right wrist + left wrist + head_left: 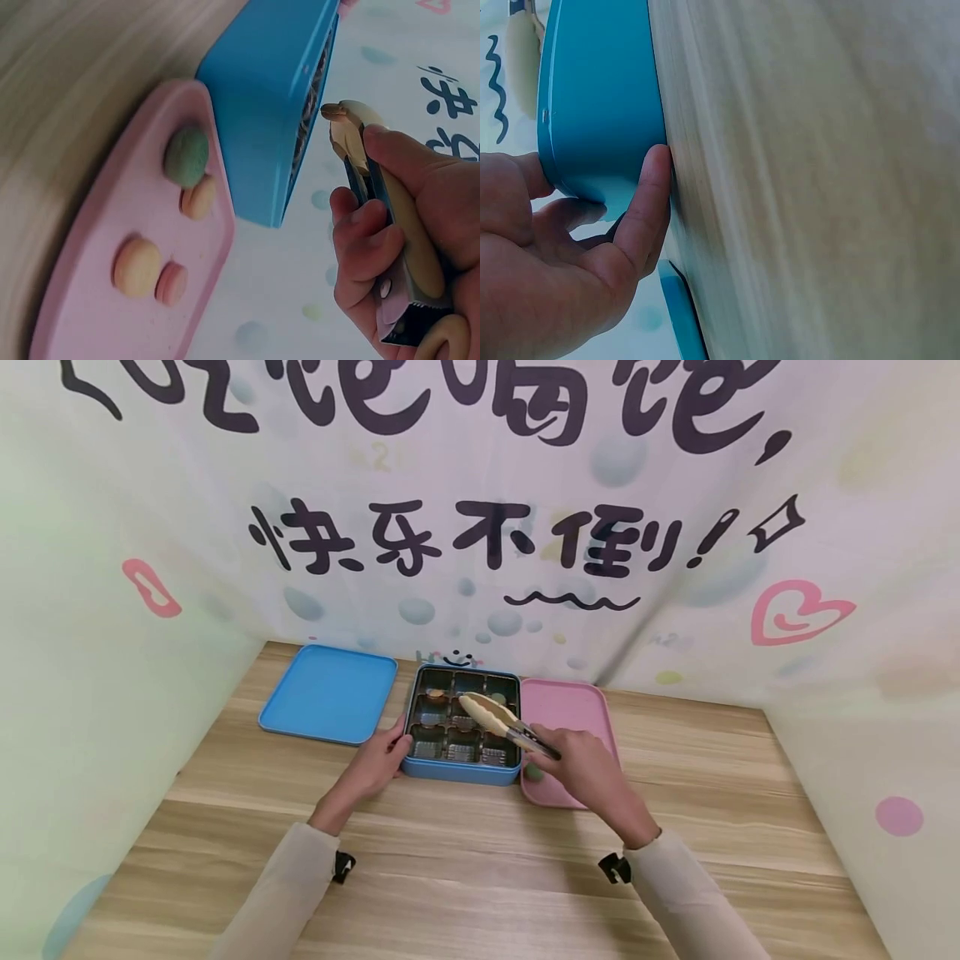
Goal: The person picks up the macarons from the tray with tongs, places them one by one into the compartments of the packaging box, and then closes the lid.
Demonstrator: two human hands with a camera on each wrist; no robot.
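A blue box (461, 771) with a dark insert divided into compartments stands on the table. An orange piece (435, 693) and a green piece (498, 699) show in its far compartments. My left hand (378, 756) holds the box by its left side, thumb at the rim and fingers low on the wall (607, 97). My right hand (581, 764) grips tongs (487, 714) with beige tips above the middle of the box. Whether anything sits between the tips, I cannot tell. In the right wrist view, green (186, 156), beige (199, 197), yellow (137, 267) and pink (172, 283) macarons lie on a pink tray.
The pink tray (566, 702) lies against the box's right side, partly under my right hand. A flat blue lid or tray (330, 693) rests at the far left of the wooden table (465, 877). Behind the table hangs a printed cloth (450, 610).
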